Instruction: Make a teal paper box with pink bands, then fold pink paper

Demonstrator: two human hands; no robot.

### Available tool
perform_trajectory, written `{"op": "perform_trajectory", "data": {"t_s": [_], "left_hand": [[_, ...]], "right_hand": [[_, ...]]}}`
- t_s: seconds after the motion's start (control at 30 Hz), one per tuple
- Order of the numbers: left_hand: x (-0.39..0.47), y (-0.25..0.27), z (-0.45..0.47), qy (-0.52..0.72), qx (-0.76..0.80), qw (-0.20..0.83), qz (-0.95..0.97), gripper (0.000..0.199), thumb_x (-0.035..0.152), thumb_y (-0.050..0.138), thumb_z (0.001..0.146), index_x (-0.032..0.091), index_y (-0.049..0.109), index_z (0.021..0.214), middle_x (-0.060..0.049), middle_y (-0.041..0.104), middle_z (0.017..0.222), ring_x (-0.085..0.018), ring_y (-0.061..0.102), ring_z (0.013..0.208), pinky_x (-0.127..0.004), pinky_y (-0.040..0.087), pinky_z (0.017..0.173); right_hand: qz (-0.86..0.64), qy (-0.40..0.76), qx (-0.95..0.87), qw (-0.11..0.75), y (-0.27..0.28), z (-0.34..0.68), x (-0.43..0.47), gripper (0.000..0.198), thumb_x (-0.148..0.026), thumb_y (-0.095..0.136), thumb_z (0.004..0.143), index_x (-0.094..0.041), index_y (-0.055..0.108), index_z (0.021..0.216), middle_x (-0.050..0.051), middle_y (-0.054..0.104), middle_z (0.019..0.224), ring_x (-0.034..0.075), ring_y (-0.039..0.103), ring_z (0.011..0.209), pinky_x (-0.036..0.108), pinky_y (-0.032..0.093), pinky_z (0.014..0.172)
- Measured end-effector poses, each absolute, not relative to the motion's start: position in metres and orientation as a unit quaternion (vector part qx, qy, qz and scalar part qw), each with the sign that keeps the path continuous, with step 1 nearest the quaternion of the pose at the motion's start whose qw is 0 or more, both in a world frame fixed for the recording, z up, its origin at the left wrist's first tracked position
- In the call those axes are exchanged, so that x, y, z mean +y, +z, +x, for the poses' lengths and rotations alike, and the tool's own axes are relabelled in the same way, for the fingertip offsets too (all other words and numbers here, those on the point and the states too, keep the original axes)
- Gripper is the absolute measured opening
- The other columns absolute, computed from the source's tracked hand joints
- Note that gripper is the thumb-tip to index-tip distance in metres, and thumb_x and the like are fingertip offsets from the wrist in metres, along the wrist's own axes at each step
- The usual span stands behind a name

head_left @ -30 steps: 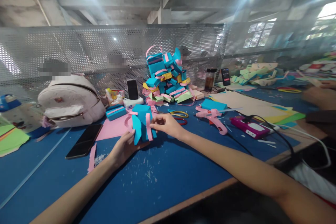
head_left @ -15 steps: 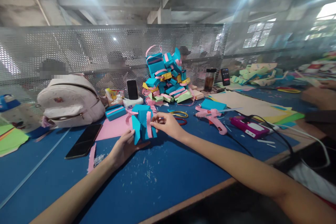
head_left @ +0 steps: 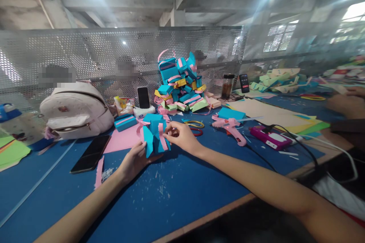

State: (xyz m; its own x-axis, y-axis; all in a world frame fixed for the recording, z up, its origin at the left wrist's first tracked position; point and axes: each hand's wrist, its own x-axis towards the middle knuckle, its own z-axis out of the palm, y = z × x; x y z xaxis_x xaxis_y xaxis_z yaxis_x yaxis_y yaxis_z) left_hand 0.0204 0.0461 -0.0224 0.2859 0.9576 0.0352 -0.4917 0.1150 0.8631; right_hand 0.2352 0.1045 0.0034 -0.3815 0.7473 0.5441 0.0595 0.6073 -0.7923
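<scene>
My left hand grips a folded blue paper box from its lower left, thumb on the front and fingers beneath. A pink paper strip runs down the right part of the box, with another pink strip curling at its left side. Pinched on the right strip near its upper end are the fingertips of my right hand. Behind the box lies a sheet of pink paper. Scissors with yellow and red handles rest just beyond my right hand.
A pink glue gun lies to the right beside a purple power bank with cables. A heap of blue, pink and yellow paper boxes stands behind. Leftward are a black phone and a white backpack. Another person's hand shows far right.
Both hands keep their hold on the blue paper box. The upper end of the right pink strip has shifted slightly left and down; the view has moved a little.
</scene>
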Motion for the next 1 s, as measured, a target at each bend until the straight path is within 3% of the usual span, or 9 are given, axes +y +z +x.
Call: {"op": "perform_trajectory", "data": {"t_s": [0.4,0.8,1.0], "left_hand": [[0.0454,-0.0226,0.0195,0.525,0.291,0.689,0.406,0.027,0.029,0.065,0.089,0.02,0.063,0.115,-0.005,0.072,0.109,-0.021,0.068,0.1,-0.049,0.052,0.098],[0.0423,-0.0165,0.0239,0.525,0.3,0.689,0.399,0.03,0.029,0.069,0.087,0.02,0.064,0.115,-0.005,0.072,0.105,-0.022,0.068,0.097,-0.046,0.054,0.093],[0.0431,-0.0177,0.0215,0.525,0.31,0.693,0.385,0.024,0.028,0.063,0.092,0.015,0.063,0.113,-0.006,0.069,0.107,-0.02,0.067,0.095,-0.043,0.055,0.088]], "right_hand": [[-0.266,0.304,-0.764,0.503,0.0018,0.2339,0.1049,0.013,-0.024,0.066,0.078,-0.02,0.054,0.075,-0.003,0.051,0.066,0.012,0.048,0.059,0.023,0.041,0.055],[-0.269,0.289,-0.771,0.501,0.0005,0.2332,0.103,0.016,-0.021,0.065,0.079,-0.021,0.048,0.08,-0.005,0.047,0.066,0.011,0.046,0.059,0.023,0.038,0.055],[-0.246,0.273,-0.787,0.495,0.0034,0.2343,0.101,0.002,-0.02,0.06,0.085,-0.021,0.06,0.087,-0.003,0.048,0.072,0.012,0.046,0.062,0.024,0.038,0.058]]}}
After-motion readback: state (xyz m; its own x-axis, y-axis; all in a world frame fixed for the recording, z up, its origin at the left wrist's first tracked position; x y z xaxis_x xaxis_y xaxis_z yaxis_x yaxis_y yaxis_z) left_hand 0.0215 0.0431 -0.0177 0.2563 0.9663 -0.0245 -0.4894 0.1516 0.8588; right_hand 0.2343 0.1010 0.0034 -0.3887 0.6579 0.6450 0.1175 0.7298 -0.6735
